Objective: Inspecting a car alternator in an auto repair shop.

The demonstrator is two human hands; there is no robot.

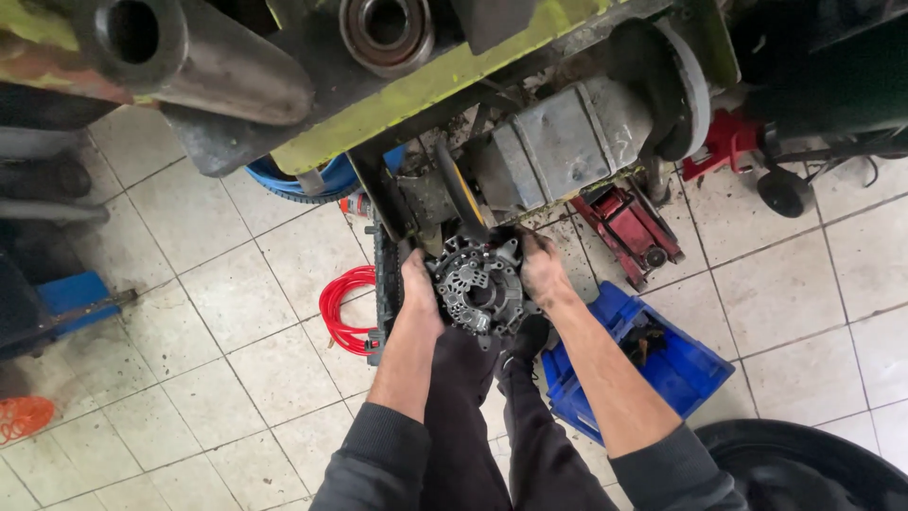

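Observation:
A round, dark metal alternator-like part with a ribbed, slotted face sits below a grey machine housing. My left hand grips its left rim. My right hand grips its upper right rim. Both hands are grimy, and both sleeves are pushed up the forearms. My dark trouser legs show below the part.
A yellow-green machine frame with bearings overhangs the top. A red floor jack stands to the right, and a blue plastic bin lies lower right. A red coiled hose rests on the tiled floor. A black tyre is at the bottom right.

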